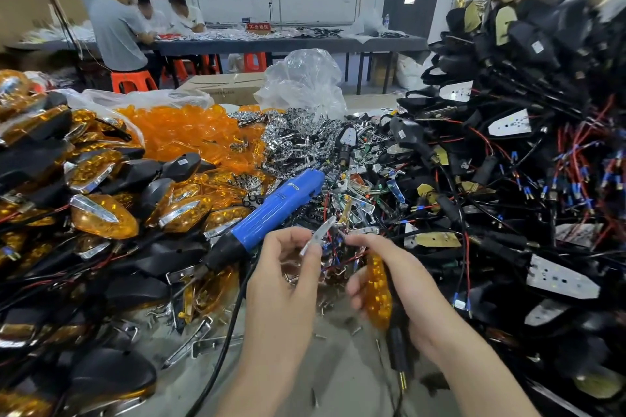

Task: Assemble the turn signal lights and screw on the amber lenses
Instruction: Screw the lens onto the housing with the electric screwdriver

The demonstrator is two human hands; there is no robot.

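Amber lens point(377, 291) inside right grip point(403, 278) (edge-on).

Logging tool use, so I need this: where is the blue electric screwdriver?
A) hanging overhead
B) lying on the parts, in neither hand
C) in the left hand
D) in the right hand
B: the blue electric screwdriver lies on the parts pile, while the left hand pinches a chrome trim piece and the right hand holds an amber lens.
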